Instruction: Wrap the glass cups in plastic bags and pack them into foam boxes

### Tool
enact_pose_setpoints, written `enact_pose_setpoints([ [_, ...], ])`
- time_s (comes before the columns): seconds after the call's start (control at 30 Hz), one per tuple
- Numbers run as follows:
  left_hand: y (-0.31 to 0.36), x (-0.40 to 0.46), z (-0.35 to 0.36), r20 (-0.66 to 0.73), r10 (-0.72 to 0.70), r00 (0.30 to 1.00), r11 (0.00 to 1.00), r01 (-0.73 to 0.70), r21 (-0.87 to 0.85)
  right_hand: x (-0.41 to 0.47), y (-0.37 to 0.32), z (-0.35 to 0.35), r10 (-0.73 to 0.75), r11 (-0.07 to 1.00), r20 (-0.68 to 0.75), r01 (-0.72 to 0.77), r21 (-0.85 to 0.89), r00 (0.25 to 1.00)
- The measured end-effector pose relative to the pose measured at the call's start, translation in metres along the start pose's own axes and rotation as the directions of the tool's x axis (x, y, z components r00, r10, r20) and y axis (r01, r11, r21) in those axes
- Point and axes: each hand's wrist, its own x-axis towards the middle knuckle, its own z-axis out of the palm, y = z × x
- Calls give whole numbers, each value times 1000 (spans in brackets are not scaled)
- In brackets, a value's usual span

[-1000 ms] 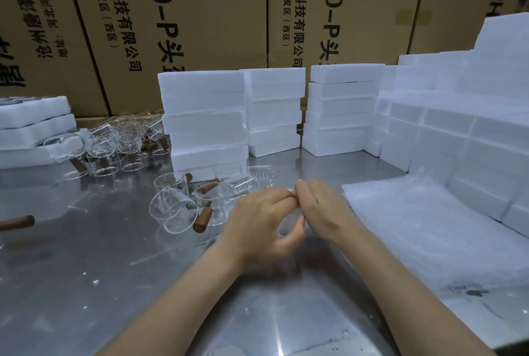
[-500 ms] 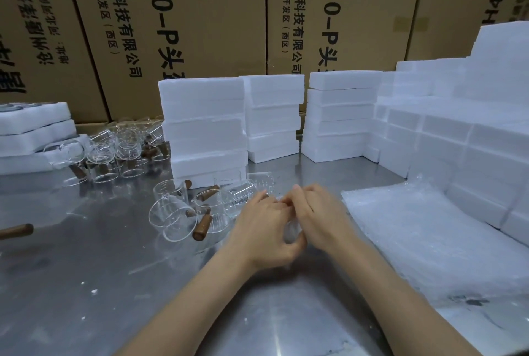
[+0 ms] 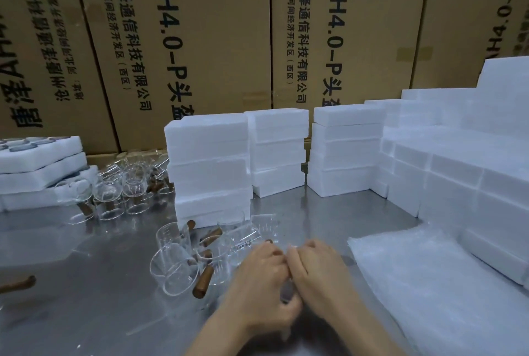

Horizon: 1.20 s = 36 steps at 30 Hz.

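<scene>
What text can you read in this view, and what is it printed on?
"AH4.0-P头盔": sideways on the middle cardboard carton, repeated on the next carton.
"通信科技有限公司": smaller line on the same cartons.
"(西区)": small print beside it.
Far-left and far-right carton print: cut off or too blurred.
Foam boxes: no text.

Dim, bluish light left soft glare on the steel table (image 3: 86,284), motion blur overall, and wide-angle bending at the edges.

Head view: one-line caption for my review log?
Both hands work a clear bag together beside wooden-handled glass cups and stacked foam boxes.
</scene>
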Motion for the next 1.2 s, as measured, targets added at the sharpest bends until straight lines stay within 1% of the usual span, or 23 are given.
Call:
enact_pose_setpoints([
  [0.07, 0, 6, -2, 6, -19, 1000, 1000, 19, -22, 3, -2, -4, 77, 989, -133, -60, 133, 988],
  [0.1, -1, 10, -5, -24, -63, 998, 995, 61, -84, 8, -1, -10, 150, 962, -196, -97, 256, 969],
  [0.13, -2, 17, -9, -63, -143, 988, 975, 129, -181, 16, 2, -18, 240, 901, -228, -129, 415, 943],
  [0.17, -5, 25, -15, -90, -244, 965, 933, 208, -295, 27, 5, -26, 336, 799, -219, -153, 582, 916],
  [0.2, -10, 38, -20, -105, -346, 933, 872, 278, -404, 41, 9, -35, 411, 672, -166, -175, 720, 897],
  [0.23, -16, 53, -23, -117, -429, 896, 808, 323, -493, 57, 13, -43, 452, 547, -90, -196, 814, 887],
  [0.3, -30, 90, -26, -117, -518, 847, 705, 346, -619, 93, 22, -55, 475, 344, 66, -254, 904, 878],
  [0.33, -39, 110, -26, -87, -544, 834, 645, 350, -679, 110, 25, -58, 477, 277, 128, -287, 917, 870],
  [0.37, -48, 129, -25, -45, -572, 819, 579, 364, -730, 126, 27, -59, 484, 233, 174, -318, 919, 858],
  [0.43, -65, 163, -23, 41, -624, 780, 468, 415, -780, 154, 33, -59, 514, 180, 228, -364, 914, 827],
  [0.5, -81, 186, -18, 78, -658, 749, 415, 446, -793, 179, 41, -55, 539, 151, 261, -397, 905, 801],
  [0.6, -99, 210, -9, 88, -705, 704, 370, 471, -801, 209, 55, -46, 560, 176, 272, -434, 884, 783],
  [0.73, -122, 222, 6, 78, -742, 665, 351, 485, -801, 236, 65, -32, 531, 236, 261, -437, 868, 806],
  [0.8, -128, 224, 12, 55, -750, 659, 359, 476, -803, 248, 67, -28, 517, 236, 262, -429, 872, 815],
  [0.93, -132, 226, 20, -30, -758, 652, 428, 461, -778, 266, 71, -21, 524, 216, 253, -415, 884, 813],
  [1.0, -134, 227, 23, -68, -761, 645, 457, 459, -762, 272, 72, -21, 534, 237, 226, -401, 885, 815],
  [1.07, -136, 229, 23, -87, -765, 638, 466, 455, -759, 277, 71, -22, 552, 235, 227, -410, 881, 802],
  [1.17, -141, 231, 22, -91, -774, 626, 458, 455, -764, 283, 71, -21, 559, 194, 240, -407, 892, 794],
  [1.2, -142, 232, 21, -86, -779, 621, 452, 461, -764, 285, 73, -20, 560, 195, 240, -408, 892, 793],
])
